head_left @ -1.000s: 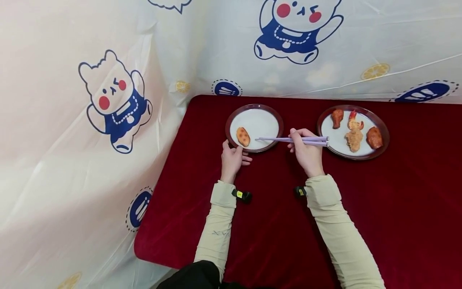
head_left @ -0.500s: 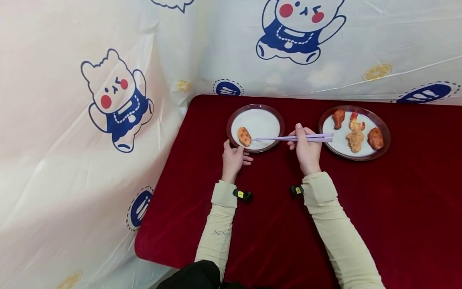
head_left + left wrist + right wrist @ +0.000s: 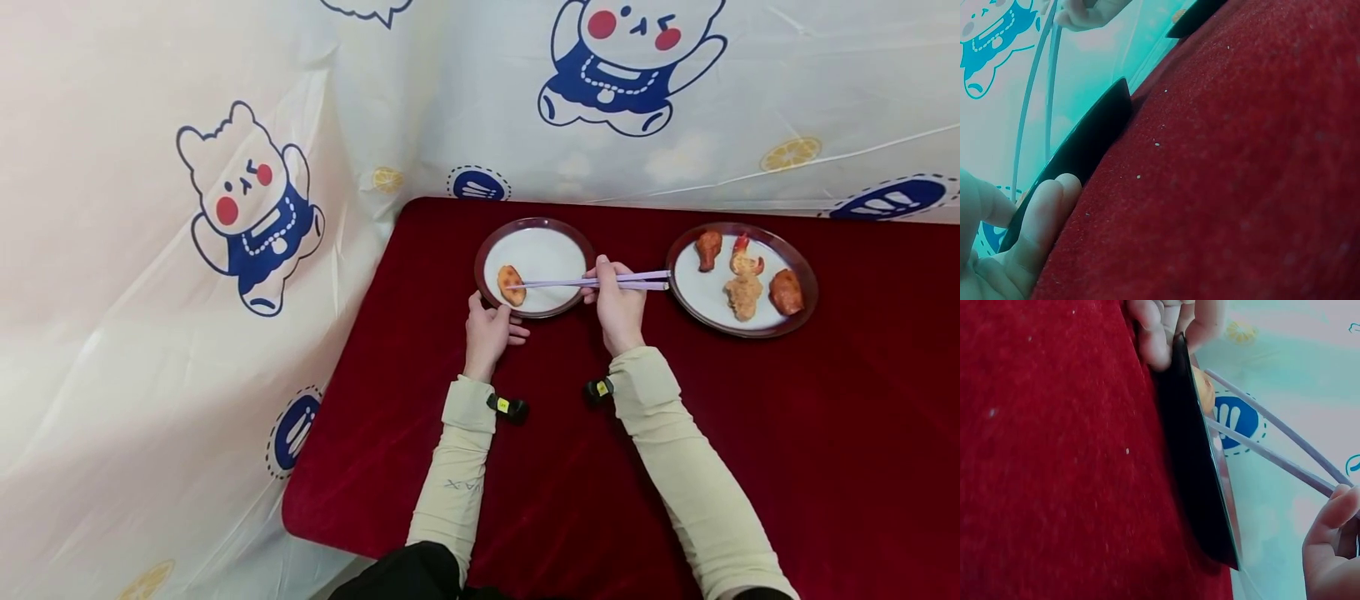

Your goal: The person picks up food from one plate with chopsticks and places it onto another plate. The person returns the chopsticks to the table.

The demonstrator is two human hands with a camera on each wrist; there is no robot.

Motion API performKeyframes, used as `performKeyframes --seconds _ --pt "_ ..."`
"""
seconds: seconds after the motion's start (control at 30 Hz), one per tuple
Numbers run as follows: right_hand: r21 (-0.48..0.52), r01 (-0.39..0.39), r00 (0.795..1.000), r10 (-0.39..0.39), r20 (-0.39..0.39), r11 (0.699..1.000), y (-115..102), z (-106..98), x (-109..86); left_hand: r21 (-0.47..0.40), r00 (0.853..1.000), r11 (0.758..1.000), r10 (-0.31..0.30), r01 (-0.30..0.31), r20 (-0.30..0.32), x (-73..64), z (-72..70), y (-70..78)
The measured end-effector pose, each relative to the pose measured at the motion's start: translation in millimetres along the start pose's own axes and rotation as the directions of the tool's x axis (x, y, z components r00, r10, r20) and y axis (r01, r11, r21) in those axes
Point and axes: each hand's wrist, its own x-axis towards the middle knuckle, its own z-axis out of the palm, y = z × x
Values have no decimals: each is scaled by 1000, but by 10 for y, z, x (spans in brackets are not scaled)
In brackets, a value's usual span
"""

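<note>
My left hand (image 3: 487,340) pinches the near-left rim of a round brown-rimmed plate (image 3: 551,257), thumb over the edge and fingers against its dark underside (image 3: 1094,134). An oval golden piece of food with brown spots (image 3: 513,297) lies on that plate, near the left hand. Two lilac chopsticks (image 3: 652,286) are held in my right hand (image 3: 620,312), which hovers at the plate's right side. Their tips reach the spotted piece. In the right wrist view the tips stand apart at the food piece (image 3: 1204,390); whether both touch it I cannot tell.
To the right stands a second brown-rimmed plate (image 3: 699,292) with several foods: a drumstick (image 3: 707,250), a shrimp (image 3: 746,262), a crumbed piece (image 3: 743,297) and a glazed brown piece (image 3: 786,292). A dark red cloth (image 3: 555,500) covers the table; a printed curtain (image 3: 420,100) hangs behind.
My right hand has moved left, bringing the chopstick tips from the plate's middle to the spotted food piece. The left hand keeps its place on the rim.
</note>
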Motion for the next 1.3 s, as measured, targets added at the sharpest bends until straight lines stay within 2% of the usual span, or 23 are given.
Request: performKeyframes --seconds 0.13,0.3,0.47,0.77,0.87,0.93,0.97,1.03,1.13,1.2,1.27,1.3 --pt "58 -27 1000 27 4 998 23 23 15 18 1000 1000 6 -6 -4 -106 14 137" --pt "83 -55 998 55 -5 995 43 22 38 20 1000 1000 6 -6 -7 -140 19 177" --pt "30 -58 998 58 6 998 21 36 54 20 1000 1000 8 -8 -6 -133 10 168" --pt "-111 47 996 -39 78 993 -38 121 40 14 1000 1000 14 -14 7 -117 -23 138" --pt "-187 95 992 -76 105 978 -68 133 17 14 1000 1000 13 -13 0 -116 -15 138" --pt "-245 162 980 -128 150 956 -97 139 -7 17 1000 1000 9 -8 -6 -119 -7 143" --pt "-269 210 969 -163 184 940 -112 143 -21 17 1000 1000 7 -7 -8 -121 -4 147" --pt "-309 333 929 -253 271 891 -144 154 -57 19 1000 1000 4 -4 -13 -124 2 154" --pt "-326 520 830 -377 411 789 -179 172 -118 17 1000 1000 4 -3 -17 -127 7 163" --pt "-311 609 763 -433 479 730 -189 178 -149 15 1000 1000 7 -7 -17 -118 10 159" --pt "-295 655 723 -463 512 696 -189 187 -162 14 1000 1000 12 -12 -15 -102 12 147" --pt "-292 663 716 -471 516 689 -185 193 -162 14 1000 1000 15 -15 -15 -92 14 138"
